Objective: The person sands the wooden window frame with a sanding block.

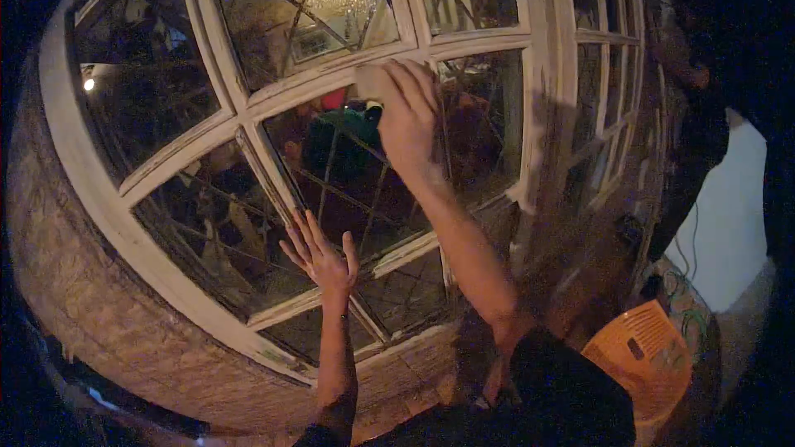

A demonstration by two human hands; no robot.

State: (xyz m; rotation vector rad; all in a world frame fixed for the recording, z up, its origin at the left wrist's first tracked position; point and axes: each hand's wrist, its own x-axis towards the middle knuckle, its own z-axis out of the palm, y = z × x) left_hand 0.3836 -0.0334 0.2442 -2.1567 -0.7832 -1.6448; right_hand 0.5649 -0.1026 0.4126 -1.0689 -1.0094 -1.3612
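A large window with a pale, worn wooden frame (236, 112) and small panes fills the middle of the view. High on it, my right hand (406, 103) is closed around a pale flat piece (373, 83), pressed to the horizontal bar; I cannot tell if this is sandpaper or a cloth. Lower and to the left, my left hand (323, 257) has its fingers spread toward the glass, fingertips at the upright bar. Dark criss-cross lines run over the panes. A green and red shape (339, 128) shows in the glass beneath my right wrist.
Rough stone-like wall (74, 281) borders the window on the left and below. Another paned window (609, 74) stands to the right. At the lower right are an orange slotted plastic container (638, 356) and a large pale panel (729, 215) with a thin cord.
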